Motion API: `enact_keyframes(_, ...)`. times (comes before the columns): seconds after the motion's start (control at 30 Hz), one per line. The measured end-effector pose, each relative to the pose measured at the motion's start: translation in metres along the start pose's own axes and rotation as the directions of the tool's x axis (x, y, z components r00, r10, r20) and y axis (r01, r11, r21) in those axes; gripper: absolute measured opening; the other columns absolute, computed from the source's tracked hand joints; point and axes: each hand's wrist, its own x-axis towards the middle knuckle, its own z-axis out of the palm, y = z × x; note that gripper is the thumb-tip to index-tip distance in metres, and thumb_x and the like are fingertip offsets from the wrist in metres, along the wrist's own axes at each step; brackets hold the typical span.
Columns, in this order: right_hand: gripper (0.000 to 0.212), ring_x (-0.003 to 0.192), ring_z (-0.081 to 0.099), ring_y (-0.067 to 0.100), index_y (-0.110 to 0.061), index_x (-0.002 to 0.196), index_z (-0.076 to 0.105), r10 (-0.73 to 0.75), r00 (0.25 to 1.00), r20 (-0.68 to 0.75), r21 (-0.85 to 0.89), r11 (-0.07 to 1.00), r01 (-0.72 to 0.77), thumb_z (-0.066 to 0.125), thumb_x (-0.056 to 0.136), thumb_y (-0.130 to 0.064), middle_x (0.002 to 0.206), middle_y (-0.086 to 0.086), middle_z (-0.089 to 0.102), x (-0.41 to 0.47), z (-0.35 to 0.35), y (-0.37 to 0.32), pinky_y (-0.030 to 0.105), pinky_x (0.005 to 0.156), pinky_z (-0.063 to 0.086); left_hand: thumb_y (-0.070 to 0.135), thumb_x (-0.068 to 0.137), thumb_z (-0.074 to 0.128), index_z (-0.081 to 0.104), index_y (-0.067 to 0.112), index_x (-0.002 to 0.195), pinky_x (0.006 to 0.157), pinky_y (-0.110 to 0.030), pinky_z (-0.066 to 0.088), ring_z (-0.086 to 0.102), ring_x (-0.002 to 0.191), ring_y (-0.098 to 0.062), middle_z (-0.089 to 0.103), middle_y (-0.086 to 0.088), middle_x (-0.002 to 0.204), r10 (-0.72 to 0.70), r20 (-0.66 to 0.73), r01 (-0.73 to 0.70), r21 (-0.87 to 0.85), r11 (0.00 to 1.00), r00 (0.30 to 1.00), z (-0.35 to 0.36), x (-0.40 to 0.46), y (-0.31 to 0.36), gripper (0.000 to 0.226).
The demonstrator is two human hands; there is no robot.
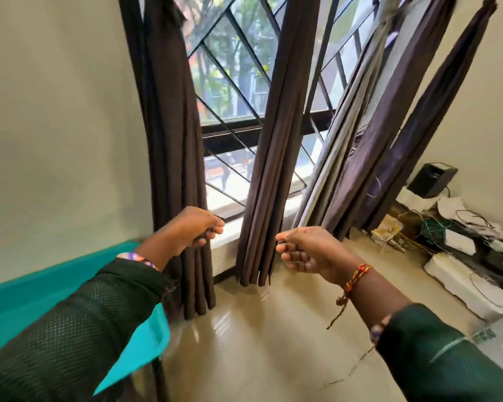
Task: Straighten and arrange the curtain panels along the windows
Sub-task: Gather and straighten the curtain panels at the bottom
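Now both arms reach forward — left hand (199,229) grips the left curtain panel (172,140), right hand (305,249) pinches the middle panel (273,169).

Teal furniture edge (18,297) at left, black box (431,179), tangled wires (436,227), white foam blocks (471,288) on glossy floor (259,343)

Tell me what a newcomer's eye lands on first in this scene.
First, the two hands at centre: the left hand grips the left curtain panel by the wall, and the right hand pinches the edge of the middle curtain panel. Behind them the bright window with its diagonal grille draws the eye, then the tangle of wires on the floor at right.
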Motion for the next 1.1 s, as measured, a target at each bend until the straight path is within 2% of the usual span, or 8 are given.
enact_keyframes(0.23, 0.014, 0.063, 0.060, 0.012, -0.010, 0.099, 0.065, 0.087, 0.983, 0.160, -0.153, 0.986, -0.062, 0.054, 0.092, -0.016, 0.076, 0.005, 0.064, 0.105, -0.067, -0.018, 0.024, 0.061, 0.052, 0.015, 0.092, 0.053, 0.064, 0.005, 0.099, 0.053, -0.018, 0.038, 0.049, 0.061, -0.009, 0.060, -0.004, 0.076, -0.138, -0.124, 0.129, -0.080, 0.988, 0.983, 0.050, 0.062, 0.023, 0.017)
enact_keyframes(0.43, 0.019, 0.059, 0.056, 0.012, -0.004, 0.106, 0.063, 0.166, 0.916, 0.367, -0.256, 0.964, -0.072, 0.052, 0.093, -0.012, 0.073, 0.004, 0.062, 0.183, -0.034, -0.031, 0.021, 0.054, 0.050, 0.015, 0.091, 0.054, 0.065, 0.012, 0.089, 0.063, -0.021, 0.043, 0.053, 0.068, -0.011, 0.064, -0.004, 0.081, -0.277, -0.297, 0.236, -0.167, 0.957, 0.914, 0.031, 0.092, 0.002, 0.012)
enact_keyframes(0.53, 0.016, 0.058, 0.055, 0.011, -0.008, 0.103, 0.062, 0.187, 0.873, 0.450, -0.297, 0.954, -0.051, 0.051, 0.094, -0.013, 0.074, 0.004, 0.060, 0.219, -0.012, -0.038, 0.020, 0.053, 0.049, 0.017, 0.093, 0.051, 0.064, 0.014, 0.092, 0.064, -0.022, 0.041, 0.053, 0.070, -0.010, 0.064, -0.002, 0.082, -0.296, -0.316, 0.253, -0.170, 0.952, 0.901, 0.025, 0.115, -0.003, 0.014)
enact_keyframes(0.7, 0.013, 0.057, 0.049, 0.011, -0.015, 0.086, 0.056, 0.249, 0.788, 0.563, -0.358, 0.933, -0.039, 0.047, 0.095, -0.014, 0.071, 0.002, 0.056, 0.286, 0.022, -0.060, 0.021, 0.055, 0.040, 0.015, 0.094, 0.048, 0.061, 0.018, 0.087, 0.052, -0.019, 0.033, 0.047, 0.061, -0.008, 0.062, 0.000, 0.079, -0.323, -0.285, 0.275, -0.197, 0.941, 0.902, 0.031, 0.178, 0.000, 0.015)
enact_keyframes(0.8, 0.013, 0.055, 0.048, 0.010, -0.016, 0.090, 0.055, 0.236, 0.788, 0.569, -0.363, 0.932, -0.017, 0.044, 0.096, -0.013, 0.071, 0.000, 0.055, 0.326, 0.031, -0.070, 0.021, 0.053, 0.038, 0.010, 0.092, 0.049, 0.059, 0.016, 0.086, 0.052, -0.020, 0.030, 0.045, 0.057, -0.009, 0.062, -0.003, 0.078, -0.365, -0.315, 0.278, -0.288, 0.916, 0.876, 0.039, 0.216, 0.006, 0.014)
enact_keyframes(0.87, 0.014, 0.055, 0.048, 0.011, -0.014, 0.102, 0.052, 0.213, 0.818, 0.534, -0.311, 0.949, -0.044, 0.042, 0.096, -0.009, 0.070, 0.001, 0.054, 0.348, 0.033, -0.071, 0.022, 0.053, 0.037, 0.009, 0.092, 0.049, 0.058, 0.015, 0.087, 0.052, -0.020, 0.030, 0.046, 0.058, -0.010, 0.061, -0.004, 0.078, -0.404, -0.329, 0.296, -0.332, 0.896, 0.854, 0.044, 0.234, 0.010, 0.012)
enact_keyframes(0.97, 0.039, 0.054, 0.047, 0.013, -0.015, 0.130, 0.035, 0.188, 0.874, 0.449, -0.210, 0.972, -0.102, 0.040, 0.094, -0.002, 0.072, 0.003, 0.051, 0.376, 0.027, -0.066, 0.021, 0.046, 0.039, 0.007, 0.091, 0.050, 0.056, 0.015, 0.086, 0.052, -0.020, 0.031, 0.046, 0.059, -0.010, 0.059, -0.002, 0.073, -0.441, -0.333, 0.315, -0.371, 0.874, 0.833, 0.052, 0.254, 0.015, 0.012)
enact_keyframes(1.1, 0.056, 0.053, 0.048, 0.011, -0.015, 0.141, 0.017, 0.192, 0.928, 0.318, -0.101, 0.981, -0.168, 0.039, 0.093, 0.001, 0.076, 0.001, 0.047, 0.409, 0.006, -0.060, 0.014, 0.034, 0.037, 0.010, 0.092, 0.050, 0.058, 0.012, 0.098, 0.057, -0.021, 0.035, 0.049, 0.065, -0.010, 0.059, 0.001, 0.075, -0.454, -0.348, 0.321, -0.378, 0.868, 0.820, 0.065, 0.275, 0.021, 0.010)
